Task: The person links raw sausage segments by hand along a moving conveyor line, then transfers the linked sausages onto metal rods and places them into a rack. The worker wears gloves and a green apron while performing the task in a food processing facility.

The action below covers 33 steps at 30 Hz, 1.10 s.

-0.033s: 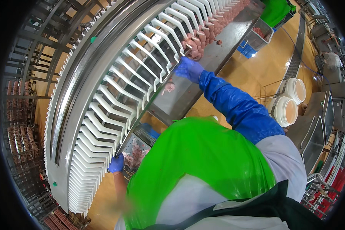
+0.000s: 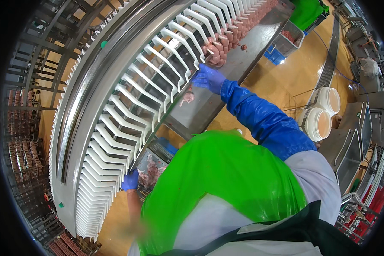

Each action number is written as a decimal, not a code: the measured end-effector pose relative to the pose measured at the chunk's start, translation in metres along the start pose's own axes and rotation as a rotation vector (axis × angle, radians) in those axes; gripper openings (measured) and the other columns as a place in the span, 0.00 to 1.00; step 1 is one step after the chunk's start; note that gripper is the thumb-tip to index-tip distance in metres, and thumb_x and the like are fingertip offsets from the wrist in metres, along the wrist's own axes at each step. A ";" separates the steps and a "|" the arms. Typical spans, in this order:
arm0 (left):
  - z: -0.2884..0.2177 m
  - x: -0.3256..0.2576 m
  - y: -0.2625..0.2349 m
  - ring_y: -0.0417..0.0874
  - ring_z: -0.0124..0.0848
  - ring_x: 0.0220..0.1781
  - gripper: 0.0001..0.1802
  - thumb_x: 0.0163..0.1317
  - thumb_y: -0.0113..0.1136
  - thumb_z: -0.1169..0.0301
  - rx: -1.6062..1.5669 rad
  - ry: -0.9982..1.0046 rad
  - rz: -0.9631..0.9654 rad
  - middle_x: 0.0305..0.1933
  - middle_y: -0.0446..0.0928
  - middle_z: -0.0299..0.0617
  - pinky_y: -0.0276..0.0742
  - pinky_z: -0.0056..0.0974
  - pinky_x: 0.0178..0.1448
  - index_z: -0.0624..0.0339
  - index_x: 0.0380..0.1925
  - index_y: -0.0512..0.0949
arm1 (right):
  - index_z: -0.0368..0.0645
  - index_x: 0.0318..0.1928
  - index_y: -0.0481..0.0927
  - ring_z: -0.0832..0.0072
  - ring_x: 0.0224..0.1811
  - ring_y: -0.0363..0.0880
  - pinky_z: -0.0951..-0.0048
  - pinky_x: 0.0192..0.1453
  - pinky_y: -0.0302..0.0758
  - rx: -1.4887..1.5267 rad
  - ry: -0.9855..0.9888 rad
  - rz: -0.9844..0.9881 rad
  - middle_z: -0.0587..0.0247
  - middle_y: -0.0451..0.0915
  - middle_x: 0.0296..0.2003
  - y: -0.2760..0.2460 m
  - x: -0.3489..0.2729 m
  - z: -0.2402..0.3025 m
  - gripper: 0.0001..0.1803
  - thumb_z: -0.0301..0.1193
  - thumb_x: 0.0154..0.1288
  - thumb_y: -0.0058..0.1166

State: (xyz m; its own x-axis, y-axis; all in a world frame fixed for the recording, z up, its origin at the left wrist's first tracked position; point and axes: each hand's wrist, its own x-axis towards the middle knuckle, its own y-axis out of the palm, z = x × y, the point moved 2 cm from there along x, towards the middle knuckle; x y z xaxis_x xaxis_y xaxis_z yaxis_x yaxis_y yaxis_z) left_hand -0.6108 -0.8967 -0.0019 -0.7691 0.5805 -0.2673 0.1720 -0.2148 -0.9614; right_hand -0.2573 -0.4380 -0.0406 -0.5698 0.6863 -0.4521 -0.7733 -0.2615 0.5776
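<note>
A large curved conveyor with many white hooks [image 2: 147,87] sweeps across my left side and ahead. My right hand [image 2: 209,79], in a blue glove, is at the hook tips along the conveyor's near edge, just short of the hanging pink sausage links [image 2: 217,55]. Its fingers are bent together; what they hold, if anything, is too small to make out. Farther down the same edge, my left hand [image 2: 130,180], also blue-gloved, is beside the lower hooks, its fingers mostly hidden. A loose pale scrap of casing [image 2: 187,98] lies near my right hand.
Below the hooks runs a steel trough [image 2: 196,113]. A perforated tray [image 2: 144,158] with pale casings [image 2: 151,173] is beside my left hand. Grey tub [image 2: 290,40], white buckets [image 2: 316,123] and steel carts [image 2: 350,153] stand to the right; racks of sausages [image 2: 23,153] stand far left.
My right hand has shifted very slightly left along the conveyor edge. My left hand has moved a touch to the right and up. The hooks and sausage links look the same.
</note>
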 end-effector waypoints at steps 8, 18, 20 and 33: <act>-0.175 0.031 -0.026 0.79 0.53 0.56 0.32 0.60 0.53 0.40 -0.130 0.056 0.242 0.54 0.79 0.54 0.73 0.53 0.59 0.43 0.59 0.75 | 0.43 0.56 0.71 0.66 0.45 0.78 0.64 0.49 0.79 -0.345 0.131 -0.052 0.58 0.77 0.46 -0.038 -0.010 -0.020 0.27 0.51 0.69 0.51; -0.366 0.062 -0.037 0.73 0.55 0.65 0.36 0.64 0.45 0.41 -0.328 0.395 0.369 0.62 0.73 0.58 0.64 0.51 0.70 0.52 0.65 0.69 | 0.40 0.50 0.78 0.70 0.35 0.81 0.64 0.38 0.80 -0.859 0.158 -0.611 0.60 0.81 0.40 -0.266 -0.108 -0.014 0.27 0.51 0.67 0.50; -0.400 0.064 -0.042 0.72 0.55 0.65 0.37 0.64 0.45 0.40 -0.361 0.425 0.405 0.63 0.73 0.58 0.63 0.52 0.70 0.49 0.67 0.67 | 0.40 0.48 0.79 0.69 0.31 0.81 0.65 0.35 0.79 -0.985 0.192 -0.704 0.59 0.82 0.36 -0.316 -0.135 -0.010 0.26 0.51 0.66 0.50; -0.600 0.073 -0.059 0.83 0.52 0.51 0.36 0.64 0.43 0.39 -0.159 0.456 0.068 0.51 0.80 0.57 0.77 0.51 0.55 0.55 0.60 0.71 | 0.46 0.51 0.75 0.66 0.33 0.78 0.63 0.30 0.76 -0.489 0.262 -0.961 0.61 0.77 0.38 -0.634 -0.191 0.070 0.21 0.47 0.68 0.49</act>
State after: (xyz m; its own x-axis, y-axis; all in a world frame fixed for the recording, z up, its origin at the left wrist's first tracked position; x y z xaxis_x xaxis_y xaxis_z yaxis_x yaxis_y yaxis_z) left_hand -0.3073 -0.3703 -0.0044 -0.4108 0.8619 -0.2973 0.3320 -0.1623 -0.9292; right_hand 0.3613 -0.3561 -0.2722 0.3299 0.5975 -0.7309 -0.9183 0.0238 -0.3951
